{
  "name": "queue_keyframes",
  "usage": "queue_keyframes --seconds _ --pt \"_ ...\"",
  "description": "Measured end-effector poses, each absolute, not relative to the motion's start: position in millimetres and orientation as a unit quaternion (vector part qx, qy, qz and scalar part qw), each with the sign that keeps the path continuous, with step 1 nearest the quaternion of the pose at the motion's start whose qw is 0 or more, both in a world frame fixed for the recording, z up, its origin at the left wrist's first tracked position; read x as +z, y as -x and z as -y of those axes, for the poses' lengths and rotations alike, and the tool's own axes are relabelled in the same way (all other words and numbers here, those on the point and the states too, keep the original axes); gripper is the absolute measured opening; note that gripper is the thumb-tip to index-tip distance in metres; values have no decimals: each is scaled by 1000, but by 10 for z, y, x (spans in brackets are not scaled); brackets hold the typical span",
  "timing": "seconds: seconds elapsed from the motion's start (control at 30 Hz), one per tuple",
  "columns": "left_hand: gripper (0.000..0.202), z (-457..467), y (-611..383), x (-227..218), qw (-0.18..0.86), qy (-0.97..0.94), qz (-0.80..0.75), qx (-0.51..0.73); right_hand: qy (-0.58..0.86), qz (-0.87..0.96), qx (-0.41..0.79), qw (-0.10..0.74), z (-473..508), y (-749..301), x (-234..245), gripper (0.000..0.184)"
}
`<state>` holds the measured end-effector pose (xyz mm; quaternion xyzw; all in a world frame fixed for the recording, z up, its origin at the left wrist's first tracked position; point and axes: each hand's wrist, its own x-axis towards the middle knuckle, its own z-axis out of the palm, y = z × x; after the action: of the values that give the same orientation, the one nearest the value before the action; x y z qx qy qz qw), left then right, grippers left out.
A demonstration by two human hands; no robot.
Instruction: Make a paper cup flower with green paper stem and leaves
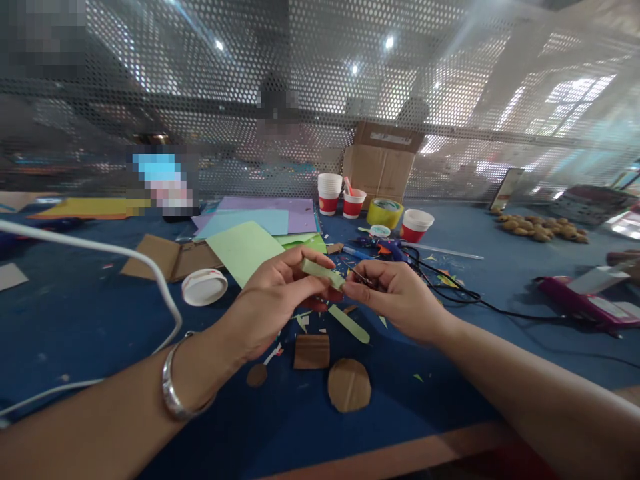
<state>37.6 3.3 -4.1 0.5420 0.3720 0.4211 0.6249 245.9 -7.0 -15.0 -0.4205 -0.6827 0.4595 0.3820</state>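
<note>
My left hand (287, 283) pinches a pale green paper strip (320, 272) between thumb and fingers. Close against the strip's right end, my right hand (395, 293) is closed round small scissors (361, 277), mostly covered by the fingers; a thin metal blade shows. Below the hands lies another green strip with a rounded end (350, 325). Nearer me on the blue table are a brown cardboard rectangle (312, 351), a cardboard disc (349, 385) and a smaller brown disc (257, 375).
Green paper sheets (245, 247) and a white-rimmed cup (205, 287) lie left. Red-and-white paper cups (329, 195), yellow tape (385, 213) and a blue glue gun (395, 250) with a black cord stand beyond my hands. A white cable (150, 267) crosses the left side.
</note>
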Motion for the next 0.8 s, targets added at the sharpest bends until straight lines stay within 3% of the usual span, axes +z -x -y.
queue_keyframes --seconds 0.4,0.63,0.8 --pt "26 -76 -270 19 569 -678 -315 343 362 556 649 372 75 -2474 -114 44" --pt "28 -127 -268 -18 595 -667 -309 327 343 517 688 376 70 -2469 -79 43" --pt "22 -127 -273 -13 549 -689 -314 354 345 498 706 367 67 -2488 -90 45"
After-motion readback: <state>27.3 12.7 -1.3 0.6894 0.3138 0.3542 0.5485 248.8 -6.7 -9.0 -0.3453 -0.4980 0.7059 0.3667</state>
